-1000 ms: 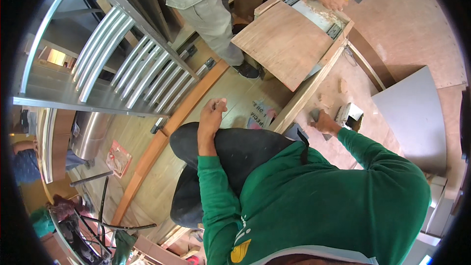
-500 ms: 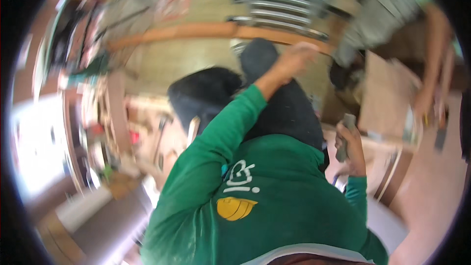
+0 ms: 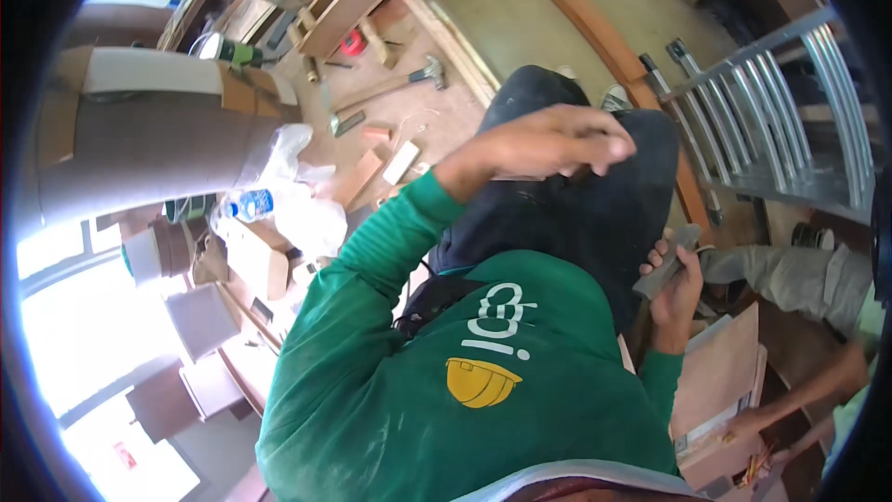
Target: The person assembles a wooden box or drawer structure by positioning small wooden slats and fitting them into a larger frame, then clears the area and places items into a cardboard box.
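Observation:
My left hand [image 3: 562, 141] hovers over my dark trousers [image 3: 595, 214], its fingers loosely bent. A gap shows between thumb and fingers, with nothing visible in it. Lower right, beside my thigh, my right hand [image 3: 681, 293] grips a flat grey block [image 3: 668, 261] between thumb and fingers. The block is tilted, and its upper end sticks out past the fingers. Its exact kind is not clear. Both forearms are in green sleeves.
Upper left on the floor lie a claw hammer [image 3: 429, 73], wood offcuts [image 3: 401, 164] and a red round item [image 3: 353, 42]. A plastic bottle [image 3: 249, 205] sits further left. A metal ladder [image 3: 757, 112] is at right. Lower right, a co-worker's hand [image 3: 743, 425] touches a wooden panel [image 3: 715, 372].
The view has swung: the ladder now stands at right and the hammer upper left. My left hand, blurred and stretched out before, is now bent over my lap. The right still holds the block.

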### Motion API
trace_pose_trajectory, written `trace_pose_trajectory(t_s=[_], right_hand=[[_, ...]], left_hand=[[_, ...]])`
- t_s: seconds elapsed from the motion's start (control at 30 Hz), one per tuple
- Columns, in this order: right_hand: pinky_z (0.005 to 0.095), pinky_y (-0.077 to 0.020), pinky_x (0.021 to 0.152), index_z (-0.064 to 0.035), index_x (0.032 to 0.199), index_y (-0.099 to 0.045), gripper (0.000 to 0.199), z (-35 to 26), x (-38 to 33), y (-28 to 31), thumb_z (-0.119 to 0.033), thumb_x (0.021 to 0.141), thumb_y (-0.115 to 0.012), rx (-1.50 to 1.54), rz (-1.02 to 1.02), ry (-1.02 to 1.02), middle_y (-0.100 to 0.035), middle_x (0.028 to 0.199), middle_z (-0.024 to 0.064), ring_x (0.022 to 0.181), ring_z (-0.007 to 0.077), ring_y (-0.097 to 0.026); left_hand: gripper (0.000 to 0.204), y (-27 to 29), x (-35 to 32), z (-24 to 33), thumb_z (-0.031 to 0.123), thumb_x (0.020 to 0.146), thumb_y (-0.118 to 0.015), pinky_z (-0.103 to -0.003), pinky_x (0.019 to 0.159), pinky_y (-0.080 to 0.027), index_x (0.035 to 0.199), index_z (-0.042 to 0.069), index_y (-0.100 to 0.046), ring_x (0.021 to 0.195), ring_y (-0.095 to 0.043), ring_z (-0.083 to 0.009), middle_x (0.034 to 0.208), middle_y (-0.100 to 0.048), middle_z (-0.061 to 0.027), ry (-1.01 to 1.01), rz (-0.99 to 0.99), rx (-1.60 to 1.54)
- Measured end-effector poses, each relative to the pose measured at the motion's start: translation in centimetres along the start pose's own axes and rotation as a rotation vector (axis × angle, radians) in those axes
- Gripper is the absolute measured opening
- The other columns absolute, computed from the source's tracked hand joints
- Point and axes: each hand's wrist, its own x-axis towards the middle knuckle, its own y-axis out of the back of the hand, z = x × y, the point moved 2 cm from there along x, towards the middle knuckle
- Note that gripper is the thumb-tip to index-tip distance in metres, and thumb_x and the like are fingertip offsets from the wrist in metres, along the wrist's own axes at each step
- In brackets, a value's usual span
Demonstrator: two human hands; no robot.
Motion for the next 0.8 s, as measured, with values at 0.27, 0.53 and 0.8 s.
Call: trace_pose_trajectory(t_s=[0.27, 0.53, 0.8], right_hand=[[0.0302, -0.0477, 0.068, -0.0099, 0.142, -0.048, 0.050, 0.7, -0.5, 0.5, -0.026, 0.096, -0.060, -0.028, -0.019, 0.032, -0.052, 0.100, 0.0011, 0.083, 0.0122, -0.052], [0.0247, -0.0431, 0.053, -0.0054, 0.139, -0.051, 0.055, -3.2, -1.7, 3.5, -0.033, 0.094, -0.067, -0.309, 0.287, 0.081, -0.055, 0.083, -0.0013, 0.061, 0.0088, -0.051], [0.0330, -0.0466, 0.056, -0.0014, 0.145, -0.048, 0.072, 1.5, 3.2, 17.4, -0.042, 0.089, -0.070, -1.055, 0.532, 0.173, -0.059, 0.086, 0.0027, 0.062, 0.0145, -0.054]], left_hand=[[0.041, 14.5, -20.6, -8.7, 0.041, 0.103, -0.056, -0.023, 0.061, -0.041, 0.124, 0.008, -0.069, 0.069, -0.049, -0.0065, 0.094, -0.064, 0.0011, 0.430, 1.105, 0.162], [0.039, 11.6, -22.9, -18.6, 0.038, 0.103, -0.057, -0.019, 0.044, -0.027, 0.124, 0.007, -0.068, 0.052, -0.039, -0.0032, 0.084, -0.060, 0.0026, 0.505, 1.091, 0.180], [0.042, 16.0, -14.3, -13.1, 0.034, 0.104, -0.059, -0.018, 0.047, -0.026, 0.134, 0.004, -0.060, 0.058, -0.041, -0.0027, 0.085, -0.058, 0.0038, 0.504, 0.697, 0.160]])
